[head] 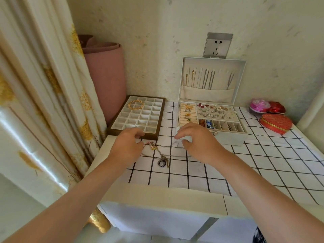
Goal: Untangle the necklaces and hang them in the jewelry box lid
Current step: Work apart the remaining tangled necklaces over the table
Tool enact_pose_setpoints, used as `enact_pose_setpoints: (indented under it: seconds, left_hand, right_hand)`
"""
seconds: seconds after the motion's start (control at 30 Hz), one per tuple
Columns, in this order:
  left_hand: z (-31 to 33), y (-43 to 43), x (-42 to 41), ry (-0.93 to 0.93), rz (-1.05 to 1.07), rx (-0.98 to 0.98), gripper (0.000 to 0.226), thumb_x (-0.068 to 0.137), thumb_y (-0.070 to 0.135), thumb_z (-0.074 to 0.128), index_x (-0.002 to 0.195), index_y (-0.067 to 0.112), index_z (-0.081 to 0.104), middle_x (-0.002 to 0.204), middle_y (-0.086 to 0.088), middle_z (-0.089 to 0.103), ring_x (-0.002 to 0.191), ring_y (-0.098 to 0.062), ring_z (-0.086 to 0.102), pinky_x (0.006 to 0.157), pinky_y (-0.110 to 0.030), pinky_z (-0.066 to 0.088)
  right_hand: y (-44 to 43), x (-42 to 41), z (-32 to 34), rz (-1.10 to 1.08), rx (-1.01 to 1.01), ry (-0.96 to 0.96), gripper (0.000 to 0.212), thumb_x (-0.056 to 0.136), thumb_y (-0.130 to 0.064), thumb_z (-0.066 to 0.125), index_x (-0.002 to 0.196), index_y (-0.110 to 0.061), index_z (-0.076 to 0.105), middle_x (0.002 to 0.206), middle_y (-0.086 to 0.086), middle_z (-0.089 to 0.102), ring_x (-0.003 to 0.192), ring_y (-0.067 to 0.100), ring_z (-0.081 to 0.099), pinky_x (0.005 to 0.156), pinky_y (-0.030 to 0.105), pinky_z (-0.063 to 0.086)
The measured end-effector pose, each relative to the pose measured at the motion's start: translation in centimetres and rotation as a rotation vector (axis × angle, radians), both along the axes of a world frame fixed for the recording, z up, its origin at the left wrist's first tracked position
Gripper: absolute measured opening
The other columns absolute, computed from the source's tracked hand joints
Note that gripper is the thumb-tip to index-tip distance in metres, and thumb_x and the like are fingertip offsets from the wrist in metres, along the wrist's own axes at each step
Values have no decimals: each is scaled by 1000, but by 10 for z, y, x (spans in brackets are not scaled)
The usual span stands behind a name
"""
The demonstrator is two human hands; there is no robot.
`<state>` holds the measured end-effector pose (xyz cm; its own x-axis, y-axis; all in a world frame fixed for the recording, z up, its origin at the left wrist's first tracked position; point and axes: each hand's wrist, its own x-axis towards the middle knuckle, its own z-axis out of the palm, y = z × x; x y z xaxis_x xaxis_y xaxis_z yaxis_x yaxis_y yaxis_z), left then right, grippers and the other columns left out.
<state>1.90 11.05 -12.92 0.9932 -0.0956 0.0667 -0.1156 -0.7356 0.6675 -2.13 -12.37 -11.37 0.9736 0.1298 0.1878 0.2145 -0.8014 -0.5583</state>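
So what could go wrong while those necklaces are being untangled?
Pulling the tangled necklaces between the left hand and right hand could tighten the knot or snap a thin chain. The ring pendant might snag other strands. They lie near the left edge of the table, so a freed one could slip off.

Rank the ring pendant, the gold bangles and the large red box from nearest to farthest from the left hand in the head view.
1. Ring pendant, on the table just right of the left hand.
2. Gold bangles, far corner of the tray.
3. Large red box, far right of the table.
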Motion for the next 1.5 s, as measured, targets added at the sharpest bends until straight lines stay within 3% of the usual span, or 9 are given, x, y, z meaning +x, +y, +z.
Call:
enact_pose_setpoints:
  seconds: [0.17, 0.27, 0.5, 0.67, 0.77, 1.0, 1.17, 1.37, 1.5]
  left_hand:
    - [4, -1, -13, -85, -431, 199, 20, 90, 19, 70, 99, 36, 70, 99, 19, 56, 90, -2, 51, 78, -15, 38]
    - [0, -3, -17, -28, -484, 325, 16, 91, 22, 66, 99, 34, 74, 89, 22, 57, 84, 0, 52, 68, -5, 34]
    - [8, 0, -25, 250, -549, 178, 11, 89, 27, 67, 83, 28, 76, 74, 16, 71, 71, 5, 61, 69, -16, 47]
    - [10, -15, -18, -20, -500, 255, 23, 96, 11, 61, 107, 27, 74, 105, 11, 62, 93, -3, 59, 84, -22, 47]
    - [17, -26, -9, -9, -532, 428, 30, 100, 7, 53, 123, 19, 69, 126, 1, 58, 120, -19, 55, 98, -23, 41]
    - [4, -25, -3, -26, -504, 477, 18, 94, 17, 62, 105, 27, 74, 93, 11, 51, 92, -12, 56, 76, -20, 39]
    - [10, -29, -5, 25, -503, 487, 13, 93, 22, 61, 100, 30, 69, 96, 12, 61, 93, -10, 57, 84, -32, 53]
    - [13, -39, -5, 36, -503, 572, 12, 92, 27, 61, 102, 32, 66, 94, 12, 59, 90, -10, 55, 70, -25, 43]
    - [13, -37, -5, 49, -483, 576, 13, 91, 27, 62, 101, 33, 67, 95, 12, 60, 92, -10, 55, 76, -27, 49]
  right_hand:
    - [26, -10, 0, 43, -124, 35, 8, 86, -37, 73, 94, -35, 75, 91, -19, 63, 84, -3, 55, 76, 24, 47]
    - [41, -14, -5, 27, -244, 169, 27, 77, -58, 73, 92, -36, 73, 82, -17, 64, 77, 1, 57, 63, 23, 43]
    - [24, -17, 0, 58, -256, 325, 10, 83, -28, 69, 82, -36, 75, 85, -24, 68, 88, -1, 62, 82, 28, 54]
    - [24, -23, -4, 14, -205, 187, 6, 84, -36, 70, 88, -35, 74, 88, -17, 61, 86, 4, 58, 77, 29, 51]
    - [39, -25, -13, 5, -181, 151, 17, 81, -50, 72, 88, -35, 73, 83, -17, 59, 79, 3, 56, 65, 24, 42]
    - [40, -24, -13, 17, -294, 151, 13, 84, -43, 68, 92, -36, 76, 85, -16, 63, 82, 5, 59, 67, 23, 44]
    - [21, -32, -13, 29, -291, 175, 13, 86, -33, 65, 93, -34, 76, 87, -19, 63, 85, 4, 58, 74, 25, 48]
    - [23, -37, -18, 126, -76, 130, 18, 84, -31, 74, 100, -38, 71, 93, -15, 63, 89, 4, 60, 80, 31, 51]
    - [33, -32, -22, 171, -157, 116, 17, 86, -41, 73, 102, -39, 74, 96, -14, 61, 88, 7, 59, 77, 30, 48]
